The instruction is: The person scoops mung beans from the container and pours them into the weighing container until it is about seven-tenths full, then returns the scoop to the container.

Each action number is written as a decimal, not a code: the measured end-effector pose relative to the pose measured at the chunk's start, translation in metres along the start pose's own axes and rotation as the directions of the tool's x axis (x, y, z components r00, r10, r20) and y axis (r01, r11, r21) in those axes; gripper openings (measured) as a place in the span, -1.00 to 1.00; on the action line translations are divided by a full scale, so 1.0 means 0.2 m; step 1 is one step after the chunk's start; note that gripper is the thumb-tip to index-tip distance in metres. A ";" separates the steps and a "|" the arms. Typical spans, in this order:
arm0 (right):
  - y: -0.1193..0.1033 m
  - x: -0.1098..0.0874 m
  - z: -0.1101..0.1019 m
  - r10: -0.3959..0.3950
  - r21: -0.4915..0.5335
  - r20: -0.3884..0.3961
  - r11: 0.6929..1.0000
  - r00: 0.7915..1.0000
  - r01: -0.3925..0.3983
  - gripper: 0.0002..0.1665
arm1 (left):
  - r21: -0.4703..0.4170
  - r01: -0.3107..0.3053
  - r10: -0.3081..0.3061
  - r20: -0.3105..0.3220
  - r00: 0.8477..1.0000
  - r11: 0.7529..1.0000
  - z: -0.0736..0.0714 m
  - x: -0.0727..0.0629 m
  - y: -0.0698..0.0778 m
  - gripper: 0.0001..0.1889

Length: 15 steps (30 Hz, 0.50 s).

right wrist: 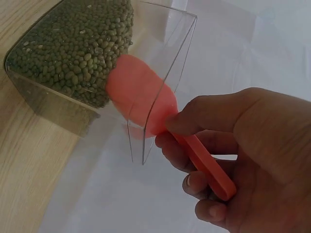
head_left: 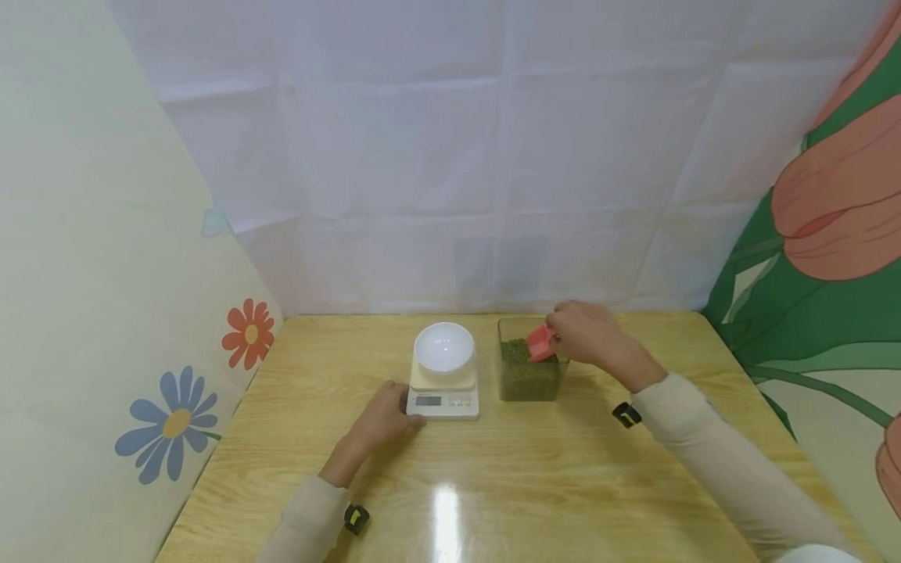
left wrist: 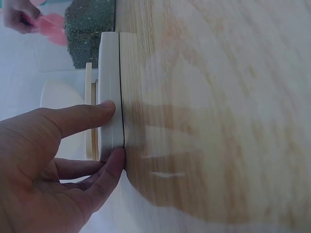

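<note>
In the head view, my right hand grips the handle of a pink scoop. The scoop's bowl dips inside a clear container, its tip touching the green mung beans. To the left stands a white kitchen scale with a small white bowl on its platform; nothing shows inside the bowl. My left hand holds the scale's front left corner. In the left wrist view, the thumb lies on its front edge and curled fingers touch its side. The digits on its display are unreadable.
Everything stands on a wood-grain table. A white cloth hangs behind it, with flower-printed panels on the left and right. Black bands are worn at both wrists.
</note>
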State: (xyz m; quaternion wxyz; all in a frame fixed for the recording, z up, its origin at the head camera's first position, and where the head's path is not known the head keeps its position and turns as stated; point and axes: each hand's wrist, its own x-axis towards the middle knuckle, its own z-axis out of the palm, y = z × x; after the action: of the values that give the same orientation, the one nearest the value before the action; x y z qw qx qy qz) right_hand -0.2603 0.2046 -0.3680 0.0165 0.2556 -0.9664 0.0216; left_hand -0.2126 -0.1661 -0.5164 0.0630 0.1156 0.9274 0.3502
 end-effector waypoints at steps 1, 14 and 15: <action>0.00 0.00 0.01 -0.001 0.003 -0.002 1.000 1.000 0.001 -0.94 | 0.002 -0.001 0.001 -0.002 1.000 1.000 0.00 0.00 0.00 -0.53; -0.02 0.03 0.06 -0.016 0.061 0.003 0.998 1.000 0.016 -0.99 | -0.006 -0.006 0.006 0.001 1.000 1.000 0.00 0.01 -0.01 -0.56; -0.02 0.03 0.07 -0.020 0.067 -0.001 0.998 1.000 0.020 -0.97 | -0.003 -0.008 0.007 0.000 1.000 1.000 0.01 0.01 -0.01 -0.56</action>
State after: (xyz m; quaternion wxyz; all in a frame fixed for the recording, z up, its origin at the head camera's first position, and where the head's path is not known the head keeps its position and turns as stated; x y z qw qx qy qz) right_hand -0.2641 0.1980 -0.3816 0.0082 0.2657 -0.9625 0.0540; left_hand -0.2143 -0.1664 -0.5187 0.0619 0.1190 0.9264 0.3519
